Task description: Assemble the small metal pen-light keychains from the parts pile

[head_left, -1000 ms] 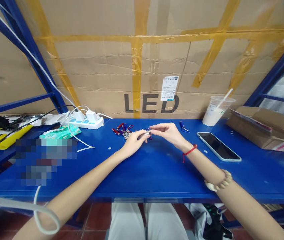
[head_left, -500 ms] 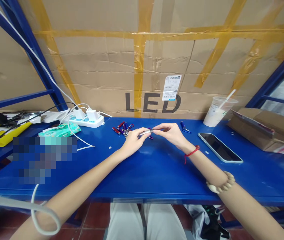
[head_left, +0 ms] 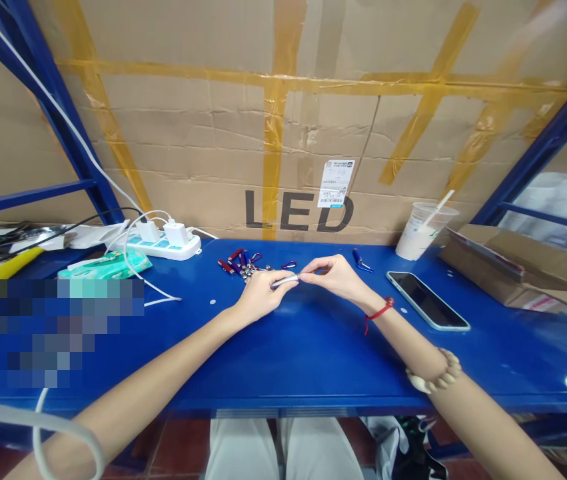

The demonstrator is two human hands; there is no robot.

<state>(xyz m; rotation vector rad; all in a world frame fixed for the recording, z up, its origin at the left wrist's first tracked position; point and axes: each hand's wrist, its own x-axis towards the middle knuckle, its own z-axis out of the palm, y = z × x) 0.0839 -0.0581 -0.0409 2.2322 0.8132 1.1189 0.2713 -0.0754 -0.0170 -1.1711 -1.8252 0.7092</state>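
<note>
Near the middle of the head view, both hands meet over the blue counter (head_left: 313, 347). Left hand (head_left: 258, 297) has its grip closed round a small silver metal cylinder (head_left: 284, 281), which lies nearly level and points toward the right of the frame. Right hand (head_left: 336, 275) pinches the cylinder's right end between thumb and forefinger, so both hands are closed on the same piece. A red string bracelet (head_left: 378, 312) sits on the right wrist and a beaded bracelet (head_left: 436, 380) further down that forearm, toward the lower right.

Just above and left of the hands, a small heap of red, blue and purple keychain lights (head_left: 240, 261) lies on the counter, and one blue keychain light (head_left: 360, 261) lies apart just right of the hands. Further right, a phone (head_left: 428, 300) lies face up, and beyond it stands a plastic cup with a straw (head_left: 424, 230). An open cardboard box (head_left: 518, 263) fills the right edge. In the centre left, a white power strip (head_left: 160, 243) with chargers rests near a green tissue pack (head_left: 106, 265). Across the upper frame stands a large taped carton marked LED (head_left: 298, 210).
</note>
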